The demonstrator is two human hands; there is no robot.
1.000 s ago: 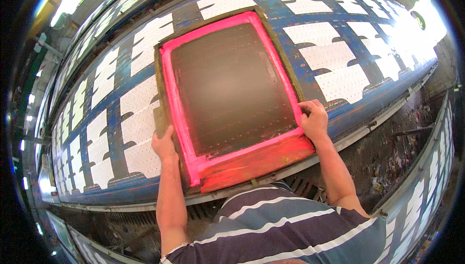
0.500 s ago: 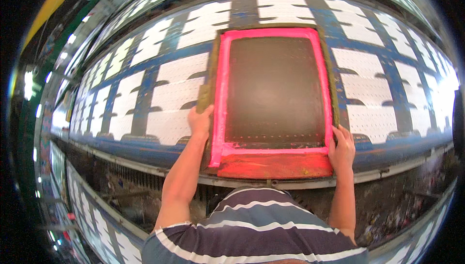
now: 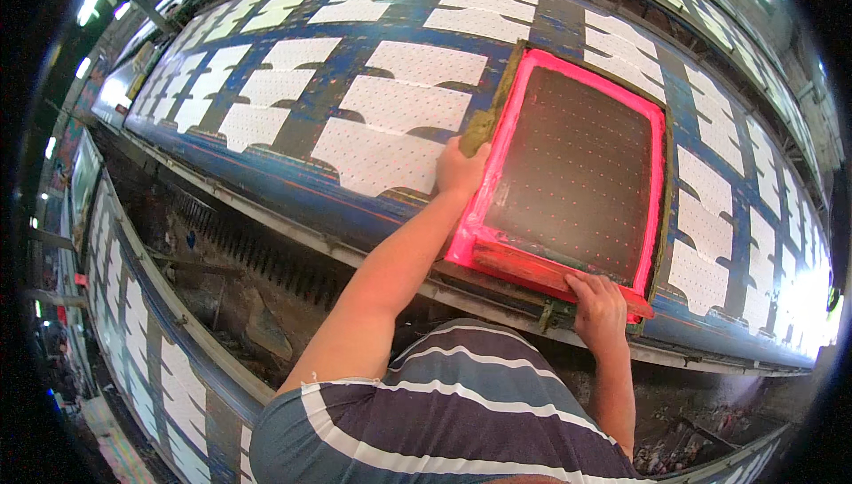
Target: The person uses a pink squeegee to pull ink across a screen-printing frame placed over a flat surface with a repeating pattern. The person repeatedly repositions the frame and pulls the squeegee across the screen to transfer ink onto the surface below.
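A screen-printing frame (image 3: 657, 182) with a bright pink border and a dark, dotted mesh lies on the long blue table. My left hand (image 3: 460, 167) is closed around its left side, just below a greenish block on the rim. At the near end of the mesh rests a long, red-stained squeegee (image 3: 532, 273), its right end jutting over the frame's edge. My right hand (image 3: 602, 309) grips this squeegee near that right end, thumb and fingers pinching its upper edge. What lies beneath the frame is hidden.
White dotted fabric pieces (image 3: 399, 120) lie in rows along the blue table (image 3: 355, 218), left, right and beyond the frame. A metal rail (image 3: 302, 237) runs along the table's near edge. Another table (image 3: 169, 324) with similar white pieces stands at the lower left.
The view has turned, and the frame now appears farther right and tilted. My right hand has moved from the frame's right side onto the squeegee. My left hand keeps its hold.
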